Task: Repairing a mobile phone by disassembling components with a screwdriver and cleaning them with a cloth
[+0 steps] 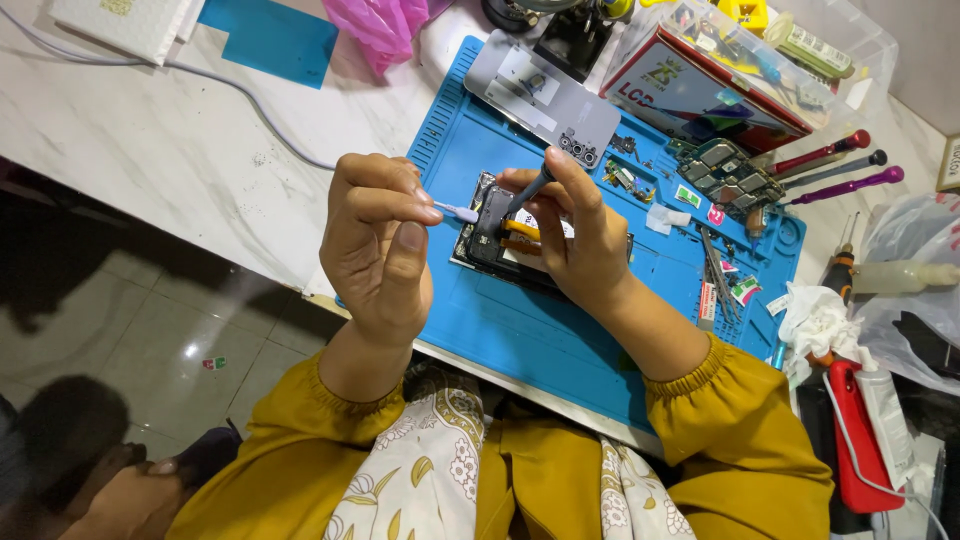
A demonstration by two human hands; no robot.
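An opened phone (490,245) lies mid-mat (540,330), just beyond the near bench (150,140) edge. The left hand (375,240) pinches a swab (455,210), its tip at the phone's left edge. The right hand (580,235) rests on the phone, fingers clamped on a dark tool (530,188). Far right, a clear box (740,60) holds small packets and tools. Screwdrivers (835,170) lie along the mat's right side. Near mat stays open.

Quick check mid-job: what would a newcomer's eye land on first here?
Both hands at the middle of the bright blue work mat: the left hand pinches a cotton swab against the opened phone, and the right hand holds a dark tool there. Coloured screwdrivers lie at upper right.
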